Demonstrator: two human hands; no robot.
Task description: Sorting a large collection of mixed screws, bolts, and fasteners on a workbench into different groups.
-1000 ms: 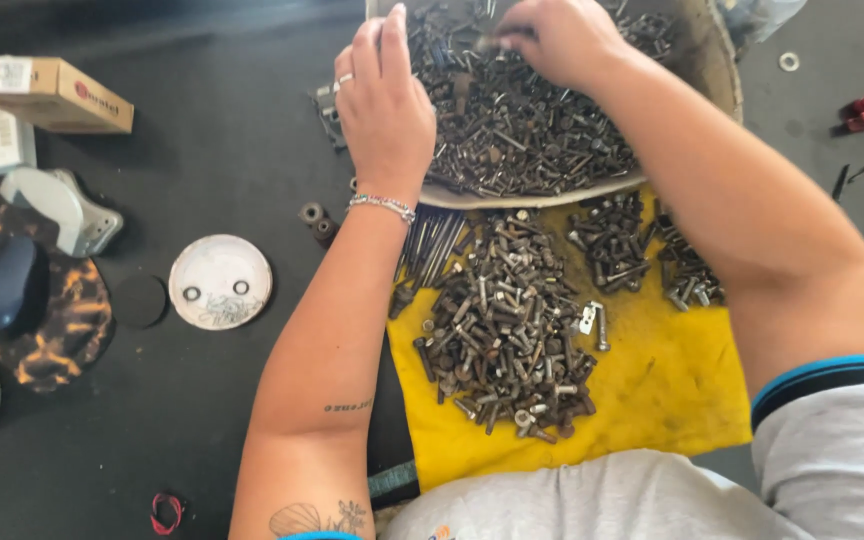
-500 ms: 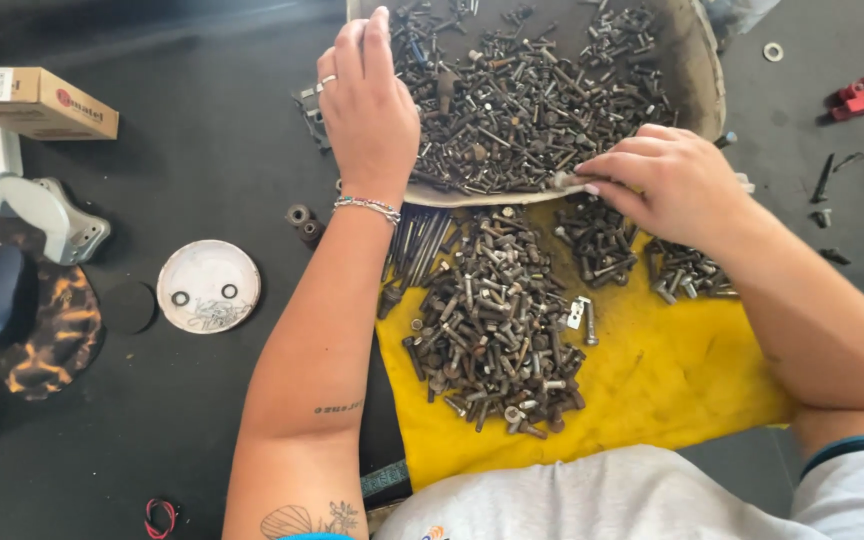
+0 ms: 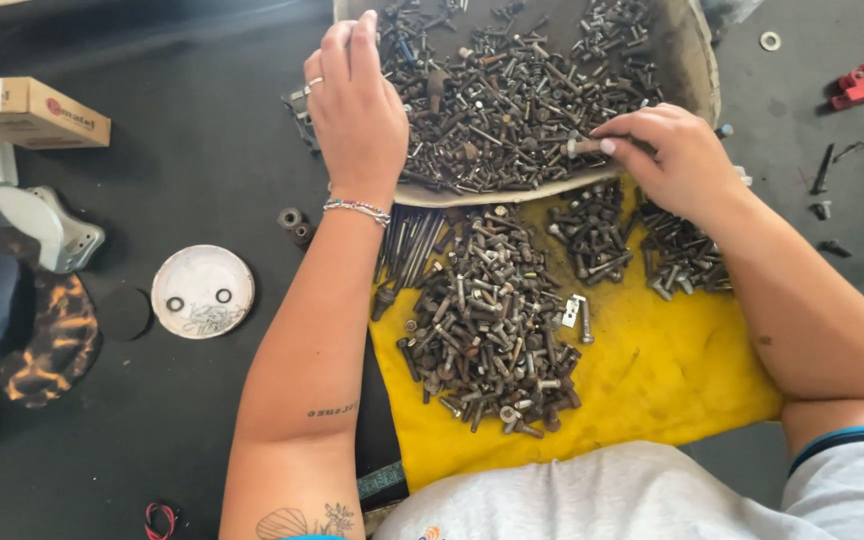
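A shallow tan tray (image 3: pixel 700 75) at the top holds a heap of mixed dark bolts and screws (image 3: pixel 512 90). My left hand (image 3: pixel 357 110) lies flat on the heap at the tray's left side, fingers extended. My right hand (image 3: pixel 677 155) is at the tray's front rim, with thumb and fingers pinched on a light-coloured bolt (image 3: pixel 580 147). Below the tray a yellow cloth (image 3: pixel 672 370) carries a large pile of bolts (image 3: pixel 487 330), two smaller piles (image 3: pixel 592 230) (image 3: pixel 682 255) and a bundle of long thin rods (image 3: pixel 412 245).
On the black surface to the left lie a round white lid (image 3: pixel 202 292), two small nuts (image 3: pixel 292 222), a cardboard box (image 3: pixel 27 110) and a flame-patterned cap (image 3: pixel 22 330). At the right are a red part (image 3: pixel 857 85), a washer (image 3: pixel 770 40) and loose screws (image 3: pixel 822 170).
My right hand went from deep in the tray down to the small piles on the cloth, then back up to the tray's front rim. My left hand has hardly moved.
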